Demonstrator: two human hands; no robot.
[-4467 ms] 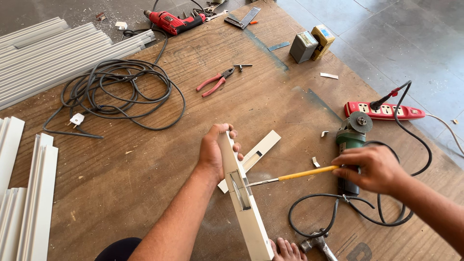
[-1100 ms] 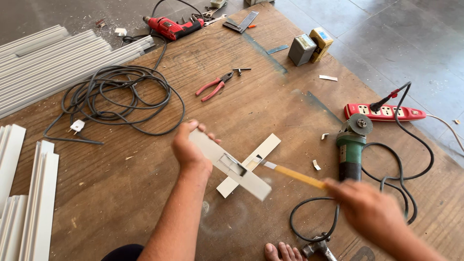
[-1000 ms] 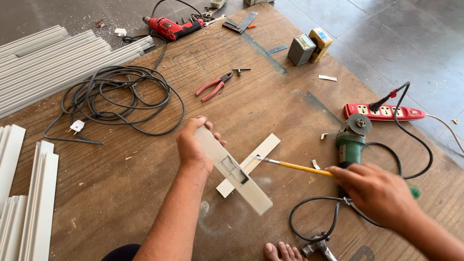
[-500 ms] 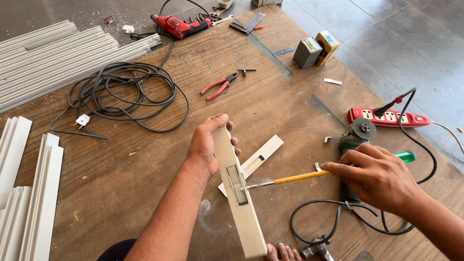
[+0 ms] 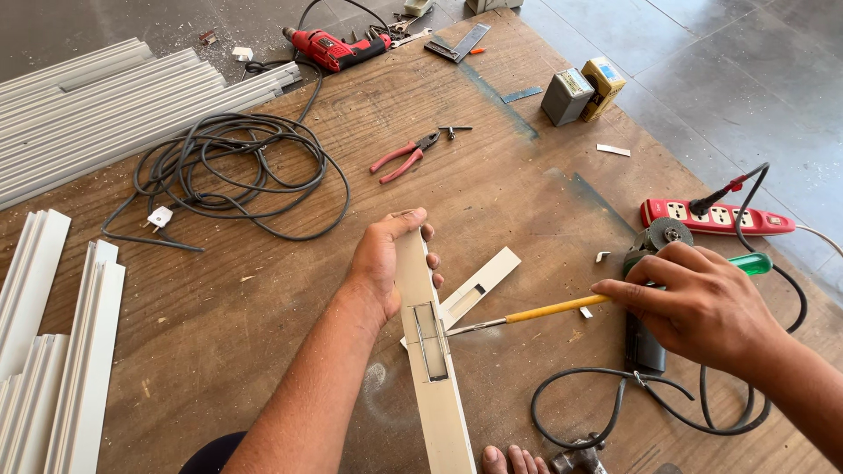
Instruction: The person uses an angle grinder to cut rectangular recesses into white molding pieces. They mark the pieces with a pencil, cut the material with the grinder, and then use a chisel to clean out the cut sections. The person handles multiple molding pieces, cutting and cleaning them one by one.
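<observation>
A long white profile (image 5: 432, 351) is held on edge over the table (image 5: 263, 290), its far end gripped by the closed left hand (image 5: 386, 263). To the right, a yellow-shafted screwdriver (image 5: 544, 309) is clasped by the right hand (image 5: 702, 303), its tip set at the profile's slot.

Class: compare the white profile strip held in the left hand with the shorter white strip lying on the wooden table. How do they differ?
The long white profile strip is gripped by the left hand; the shorter white strip lies loose on the wooden table. The held one is longer. A screwdriver tip meets the held one's slot; the other's slot is untouched. Both are white and slotted.
</observation>
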